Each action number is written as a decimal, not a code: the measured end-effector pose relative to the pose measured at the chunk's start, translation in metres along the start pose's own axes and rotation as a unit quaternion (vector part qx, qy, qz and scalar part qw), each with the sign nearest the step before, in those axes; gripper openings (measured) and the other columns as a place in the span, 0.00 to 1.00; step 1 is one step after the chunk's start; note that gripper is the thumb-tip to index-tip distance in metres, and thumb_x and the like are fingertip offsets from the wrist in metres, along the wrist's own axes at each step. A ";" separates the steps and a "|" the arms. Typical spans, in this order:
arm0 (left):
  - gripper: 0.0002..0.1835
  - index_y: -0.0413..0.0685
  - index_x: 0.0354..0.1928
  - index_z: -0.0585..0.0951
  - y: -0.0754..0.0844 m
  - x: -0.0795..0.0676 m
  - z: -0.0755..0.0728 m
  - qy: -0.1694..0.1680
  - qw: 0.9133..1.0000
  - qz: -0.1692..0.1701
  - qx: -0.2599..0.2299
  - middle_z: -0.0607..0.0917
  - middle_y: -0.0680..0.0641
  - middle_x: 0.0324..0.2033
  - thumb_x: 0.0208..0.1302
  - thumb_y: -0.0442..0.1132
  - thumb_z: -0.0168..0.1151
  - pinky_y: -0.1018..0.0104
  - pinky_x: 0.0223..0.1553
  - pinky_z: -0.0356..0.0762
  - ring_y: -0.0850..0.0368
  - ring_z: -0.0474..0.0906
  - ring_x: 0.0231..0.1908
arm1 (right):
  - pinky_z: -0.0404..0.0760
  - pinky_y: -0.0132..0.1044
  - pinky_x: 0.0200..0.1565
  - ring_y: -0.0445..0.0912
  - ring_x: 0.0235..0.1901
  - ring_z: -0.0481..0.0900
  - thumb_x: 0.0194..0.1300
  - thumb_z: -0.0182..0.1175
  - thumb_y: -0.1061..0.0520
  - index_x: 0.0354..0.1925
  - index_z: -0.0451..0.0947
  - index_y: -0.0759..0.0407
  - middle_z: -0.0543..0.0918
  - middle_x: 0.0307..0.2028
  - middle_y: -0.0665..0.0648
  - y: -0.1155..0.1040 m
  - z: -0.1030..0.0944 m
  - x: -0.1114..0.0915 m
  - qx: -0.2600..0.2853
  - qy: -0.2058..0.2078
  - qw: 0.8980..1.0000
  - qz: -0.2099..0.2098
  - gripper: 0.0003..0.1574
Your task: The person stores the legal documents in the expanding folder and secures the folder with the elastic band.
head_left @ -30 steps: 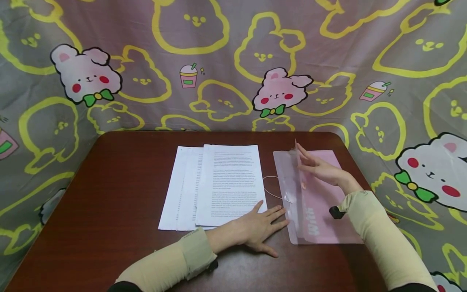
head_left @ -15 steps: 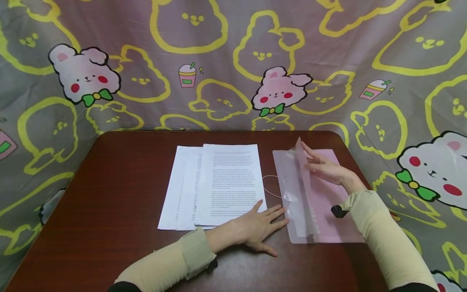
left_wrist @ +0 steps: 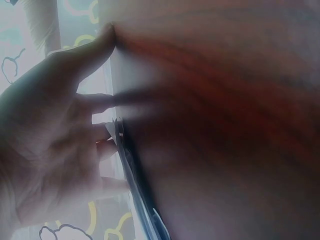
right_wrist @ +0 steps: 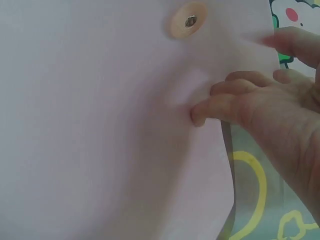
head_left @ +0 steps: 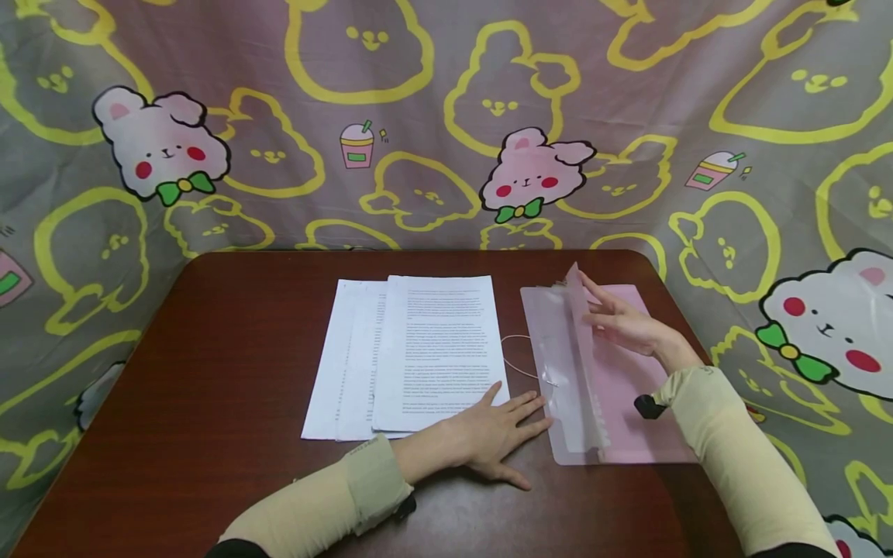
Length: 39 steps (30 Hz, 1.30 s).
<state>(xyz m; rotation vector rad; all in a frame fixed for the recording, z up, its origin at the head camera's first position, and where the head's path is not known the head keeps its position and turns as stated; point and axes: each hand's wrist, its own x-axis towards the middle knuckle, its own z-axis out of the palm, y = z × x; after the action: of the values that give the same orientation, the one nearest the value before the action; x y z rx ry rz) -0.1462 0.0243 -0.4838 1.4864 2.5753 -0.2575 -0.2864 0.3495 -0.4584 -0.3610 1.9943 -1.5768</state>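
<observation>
A pink plastic document folder [head_left: 638, 434] lies on the right of the table, with a paler flap [head_left: 540, 310] along its left side. One pink panel [right_wrist: 100, 125] stands raised; an orange button is on it in the right wrist view. My right hand [head_left: 624, 322] touches this panel near its far end, thumb and fingers on the same face in the right wrist view. Palm down, my left hand [head_left: 491, 434] rests on the table with fingers spread, fingertips at the folder's left edge. Its little finger lies over the corner of the printed sheets [head_left: 446, 349].
More printed sheets [head_left: 352, 364] stick out left of the top stack. A thin cord loop [head_left: 512, 364] runs from the folder toward the paper. Brown table [head_left: 209, 372] extends to the left. Behind hangs a patterned curtain [head_left: 418, 116].
The raised panel has swung a little to the right with my right hand, mostly in the first half second. My left hand has stayed in place.
</observation>
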 end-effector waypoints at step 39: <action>0.53 0.66 0.90 0.55 -0.002 0.001 -0.001 -0.004 1.000 0.006 -0.016 0.55 0.52 0.89 0.72 0.82 0.53 0.42 0.86 0.59 0.59 0.49 0.89 | 0.83 0.27 0.32 0.35 0.29 0.80 0.83 0.51 0.69 0.89 0.28 0.62 0.81 0.40 0.43 0.011 -0.017 -0.027 0.204 0.123 0.971 0.023 0.55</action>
<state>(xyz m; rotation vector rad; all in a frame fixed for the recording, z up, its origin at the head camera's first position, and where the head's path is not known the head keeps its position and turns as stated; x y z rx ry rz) -0.1486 0.0245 -0.4829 1.4860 2.5520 -0.2203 -0.2728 0.3802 -0.4593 0.0450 1.7687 -2.0264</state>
